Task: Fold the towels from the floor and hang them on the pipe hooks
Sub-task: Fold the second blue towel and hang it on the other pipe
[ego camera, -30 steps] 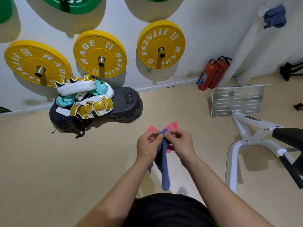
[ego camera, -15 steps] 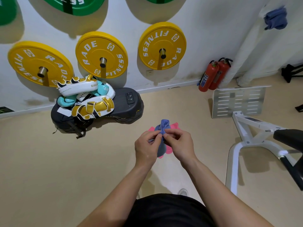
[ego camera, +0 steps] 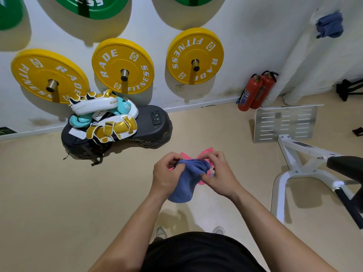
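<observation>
The left hand (ego camera: pixel 167 174) and right hand (ego camera: pixel 218 173) pinch the top edge of the blue towel (ego camera: pixel 185 185) in mid-air. It hangs shorter and wider than a second ago, so folding looks underway. A pink towel (ego camera: pixel 207 151) waits on the floor (ego camera: pixel 59 193) beyond, and the pipe (ego camera: pixel 298 55) stands at the far right corner.

Light is bright and even and comes from overhead. The yellow weight plates (ego camera: pixel 123 65) throw broad, soft-edged shadows down the white wall (ego camera: pixel 245 36) beneath them, and the white bench frame (ego camera: pixel 282 185) lays a paler shadow on the beige floor (ego camera: pixel 49 193) to its right. A faint shadow and a mild sheen sit on the near floor by the feet. The middle is sharp: the left hand (ego camera: pixel 167 177), right hand (ego camera: pixel 218 173), blue towel (ego camera: pixel 186 185) and plate lettering are crisp. Wide-angle distortion bows the wall's base line and leans the white pipe (ego camera: pixel 296 55) at far right, where detail softens.
</observation>
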Tool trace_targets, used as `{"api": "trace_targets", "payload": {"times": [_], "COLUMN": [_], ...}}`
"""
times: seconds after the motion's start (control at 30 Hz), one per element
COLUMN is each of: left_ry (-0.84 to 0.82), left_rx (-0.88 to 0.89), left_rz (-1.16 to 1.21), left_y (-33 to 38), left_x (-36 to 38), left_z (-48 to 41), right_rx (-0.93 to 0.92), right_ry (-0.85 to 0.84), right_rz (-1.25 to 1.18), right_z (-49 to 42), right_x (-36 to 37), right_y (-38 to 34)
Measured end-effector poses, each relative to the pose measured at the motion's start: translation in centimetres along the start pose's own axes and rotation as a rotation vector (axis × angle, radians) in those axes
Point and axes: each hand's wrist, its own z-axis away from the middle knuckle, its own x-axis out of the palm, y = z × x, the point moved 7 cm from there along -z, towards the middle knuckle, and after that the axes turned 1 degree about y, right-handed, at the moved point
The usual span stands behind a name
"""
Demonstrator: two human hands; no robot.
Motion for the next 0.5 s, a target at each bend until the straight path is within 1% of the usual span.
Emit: {"api": "trace_targets", "payload": {"times": [0.07,0.23,0.4,0.5], "left_ry": [0.001,0.016,0.013,0.006], "left_rx": [0.001,0.001,-0.005,0.016], "left_rz": [0.004,0.016,0.069,0.095], "left_y": [-0.1,-0.2,-0.3,0.2], "left_x": [-0.3,-1.3,-2.2,-2.5], "left_z": [0.0,0.0,-0.4,-0.6], "right_rx": [0.022,0.065,0.097,0.078], "right_ry": [-0.056,-0.021,-0.06,-0.108], "right_rz": [0.047,0.039,0.033,0.063], "right_z": [0.2,0.6,0.7,0.3], "right_x": [0.8,1.7,1.6,1.9], "right_y": [0.6,2.0,2.4,2.1]}}
